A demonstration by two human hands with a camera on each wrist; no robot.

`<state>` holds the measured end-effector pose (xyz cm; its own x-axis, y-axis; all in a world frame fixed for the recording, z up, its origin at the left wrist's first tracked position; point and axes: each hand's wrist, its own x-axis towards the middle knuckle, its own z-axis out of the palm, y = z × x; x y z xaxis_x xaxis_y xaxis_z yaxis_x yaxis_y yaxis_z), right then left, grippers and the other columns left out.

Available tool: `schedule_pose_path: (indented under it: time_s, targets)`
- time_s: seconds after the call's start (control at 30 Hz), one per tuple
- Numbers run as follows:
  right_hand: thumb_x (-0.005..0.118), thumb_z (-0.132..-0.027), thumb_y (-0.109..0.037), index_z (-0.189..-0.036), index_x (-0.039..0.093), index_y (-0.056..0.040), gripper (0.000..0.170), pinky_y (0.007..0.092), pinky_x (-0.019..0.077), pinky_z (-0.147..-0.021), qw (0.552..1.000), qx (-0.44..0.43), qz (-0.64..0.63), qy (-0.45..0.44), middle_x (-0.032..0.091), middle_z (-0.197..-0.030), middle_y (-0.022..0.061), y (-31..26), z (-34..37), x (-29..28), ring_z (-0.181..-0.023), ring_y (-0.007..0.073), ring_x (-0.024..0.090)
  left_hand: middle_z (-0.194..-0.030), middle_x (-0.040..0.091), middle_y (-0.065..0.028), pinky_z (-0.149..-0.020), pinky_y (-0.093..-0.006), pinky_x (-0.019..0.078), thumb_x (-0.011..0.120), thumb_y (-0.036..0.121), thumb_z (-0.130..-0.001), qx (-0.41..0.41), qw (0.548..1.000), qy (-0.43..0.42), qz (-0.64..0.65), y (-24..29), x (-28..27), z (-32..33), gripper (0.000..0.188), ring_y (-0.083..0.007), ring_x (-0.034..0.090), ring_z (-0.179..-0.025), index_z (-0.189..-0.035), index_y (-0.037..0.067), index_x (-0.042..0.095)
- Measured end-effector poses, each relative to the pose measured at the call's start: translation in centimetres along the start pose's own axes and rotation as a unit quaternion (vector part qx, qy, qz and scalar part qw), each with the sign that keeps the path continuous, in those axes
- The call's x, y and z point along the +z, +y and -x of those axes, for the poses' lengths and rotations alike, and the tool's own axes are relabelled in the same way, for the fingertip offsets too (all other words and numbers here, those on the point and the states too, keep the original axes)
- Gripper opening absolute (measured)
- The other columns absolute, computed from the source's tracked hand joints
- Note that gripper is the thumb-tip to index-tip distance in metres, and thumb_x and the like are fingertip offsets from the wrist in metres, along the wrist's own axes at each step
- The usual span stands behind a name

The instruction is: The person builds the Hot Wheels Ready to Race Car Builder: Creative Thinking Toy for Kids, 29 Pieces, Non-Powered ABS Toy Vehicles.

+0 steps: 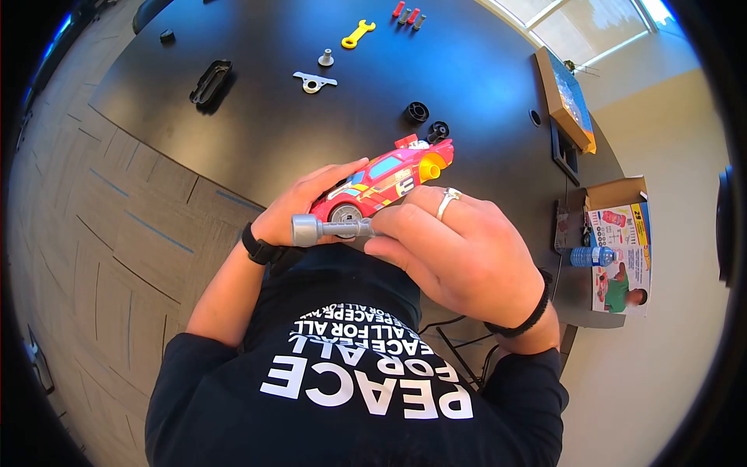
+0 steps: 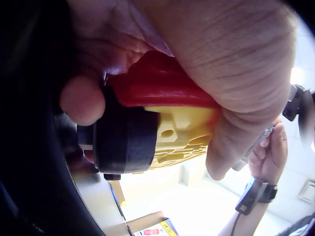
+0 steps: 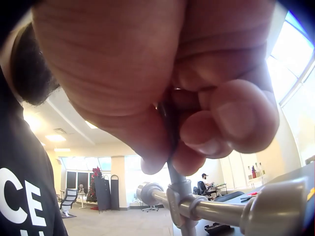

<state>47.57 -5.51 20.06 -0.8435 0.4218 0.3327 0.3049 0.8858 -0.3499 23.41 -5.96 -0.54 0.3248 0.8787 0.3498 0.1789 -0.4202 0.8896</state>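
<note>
My left hand (image 1: 289, 208) grips a red toy race car (image 1: 381, 183) with blue windows, its thumb and fingers round the body. In the left wrist view, the yellow underside (image 2: 184, 132) and a black wheel (image 2: 125, 140) show. A grey toy cross wrench (image 3: 216, 209) with round socket ends is pinched between the thumb and fingers of my right hand (image 1: 467, 249). One socket end (image 1: 305, 230) is out to the left, and the bar overlaps the car's grey-hubbed wheel (image 1: 345, 216) in the head view. The palm side of the right hand's fingers is curled above the wrench.
On the black table lie a yellow wrench (image 1: 359, 35), red and grey bolts (image 1: 408, 16), a grey winged part (image 1: 314, 82), a grey knob-like piece (image 1: 326, 57), black wheel parts (image 1: 416, 113) and a black tray-like part (image 1: 210, 84). A water bottle (image 1: 590, 257) and printed box (image 1: 622, 222) are at right.
</note>
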Motion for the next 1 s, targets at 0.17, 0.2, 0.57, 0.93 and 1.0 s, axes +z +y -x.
schedule_pose_path:
  time_s: [0.17,0.2,0.57,0.93,1.0]
  targets:
    - [0.090,-0.090,-0.003,-0.107,0.075,-0.0035,0.023,0.0355,0.0558,-0.067,0.995,0.068,-0.015,0.075,0.073,-0.090,0.0088,2.6,3.1,-0.8,-0.072,0.0238,0.071,-0.163,0.062,-0.0209,-0.120,-0.0467,0.0496,0.096,0.027,-0.078,0.007,1.000,0.008,0.003,-0.1,0.1,0.1,0.106,-0.0407,0.064,-0.141,-0.171,0.009,0.049]
    - [0.089,-0.092,-0.001,-0.107,0.075,-0.0023,0.020,0.0330,0.0564,-0.068,0.991,0.089,-0.003,0.103,0.075,-0.090,0.0079,3.8,4.4,-1.1,-0.074,0.0196,0.072,-0.162,0.062,-0.0211,-0.120,-0.0464,0.0496,0.095,0.024,-0.078,0.031,0.999,0.009,-0.010,-0.3,0.0,0.1,0.105,-0.0407,0.064,-0.141,-0.171,0.009,0.049]
    - [0.079,-0.106,-0.004,-0.100,0.069,0.0041,0.014,0.0290,0.0659,-0.070,0.783,0.471,-0.110,0.392,0.076,-0.089,0.0083,17.1,23.1,4.5,-0.076,0.0136,0.076,-0.152,0.067,-0.0208,-0.118,-0.0433,0.0495,0.097,0.019,-0.081,0.040,0.999,-0.014,-0.013,0.1,-0.3,-0.1,0.101,-0.0367,0.067,-0.135,-0.169,0.003,0.051]
    - [0.091,-0.088,-0.010,-0.091,0.078,-0.0010,0.016,0.0402,0.0590,-0.072,0.819,0.536,0.087,0.185,0.079,-0.083,0.0156,20.2,20.4,4.2,-0.075,0.0280,0.076,-0.146,0.070,-0.0199,-0.115,-0.0400,0.0505,0.094,0.015,-0.082,0.045,0.999,0.001,0.008,0.3,-0.2,-0.2,0.095,-0.0341,0.070,-0.130,-0.167,0.002,0.053]
    - [0.091,-0.088,-0.013,-0.093,0.078,-0.0009,0.018,0.0423,0.0596,-0.078,0.835,0.511,0.125,0.161,0.080,-0.089,0.0167,20.6,17.9,3.7,-0.085,0.0308,0.077,-0.146,0.070,-0.0204,-0.114,-0.0399,0.0512,0.093,0.014,-0.082,0.046,0.999,-0.008,0.004,0.2,-0.4,-0.3,0.095,-0.0341,0.071,-0.128,-0.167,0.002,0.053]
